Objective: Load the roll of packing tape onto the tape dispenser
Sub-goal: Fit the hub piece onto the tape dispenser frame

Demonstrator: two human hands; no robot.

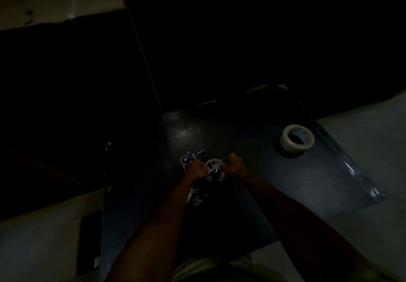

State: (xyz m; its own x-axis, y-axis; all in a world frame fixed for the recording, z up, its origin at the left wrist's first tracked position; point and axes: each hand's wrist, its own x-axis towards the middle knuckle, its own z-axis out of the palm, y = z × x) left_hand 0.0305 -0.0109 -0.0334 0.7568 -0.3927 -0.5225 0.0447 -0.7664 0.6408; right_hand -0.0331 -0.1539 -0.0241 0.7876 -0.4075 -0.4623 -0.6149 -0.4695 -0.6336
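The scene is very dark. A tape dispenser [214,170] lies on a dark table [252,171], its round pale spool hub facing up. My left hand [197,168] grips the dispenser on the hub's left side, near its metal front end. My right hand [234,164] holds the hub's right edge, fingers curled. A roll of clear packing tape [296,138] lies flat on the table, to the right of and beyond my hands, apart from both.
The table's right edge [351,167] runs diagonally, with pale floor [373,149] beyond it. A dark flat object [90,242] lies on the floor at lower left. Large dark shapes fill the back and left; nothing can be made out there.
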